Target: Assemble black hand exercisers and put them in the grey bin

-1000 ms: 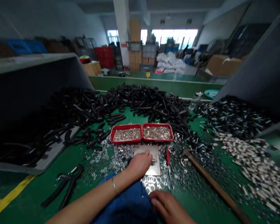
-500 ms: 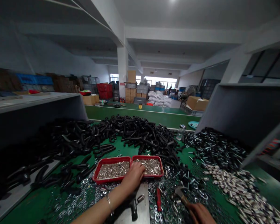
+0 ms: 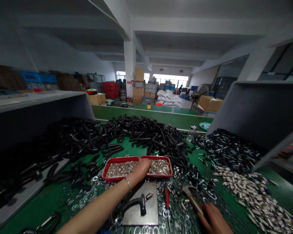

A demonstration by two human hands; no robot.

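Note:
My left hand (image 3: 143, 166) dips into the near side of the right red tray (image 3: 171, 172), which holds many small shiny metal pins. Its fingers are bent together and their tips are hidden among the pins. Beside it is the left red tray (image 3: 104, 174), with similar metal bits. My right hand (image 3: 213, 217) is wrapped round the wooden handle of a claw hammer (image 3: 195, 202), whose head lies low over the bench. On a metal plate (image 3: 133, 219) rests a black curved handle part (image 3: 142, 205) with a small metal cylinder (image 3: 149, 196) beside it.
A red screwdriver (image 3: 167, 199) lies amid scattered washers. Heaped black curved parts (image 3: 146, 131) fill the back and left. To the right are black-headed bolts (image 3: 227, 149) and metal sleeves (image 3: 254, 195). A glass jar (image 3: 191, 134) stands behind, between grey side panels (image 3: 224, 110).
My view has tilted down, showing more of the metal plate. My left hand stays at the right tray, its fingers lower among the pins. My right hand keeps holding the hammer.

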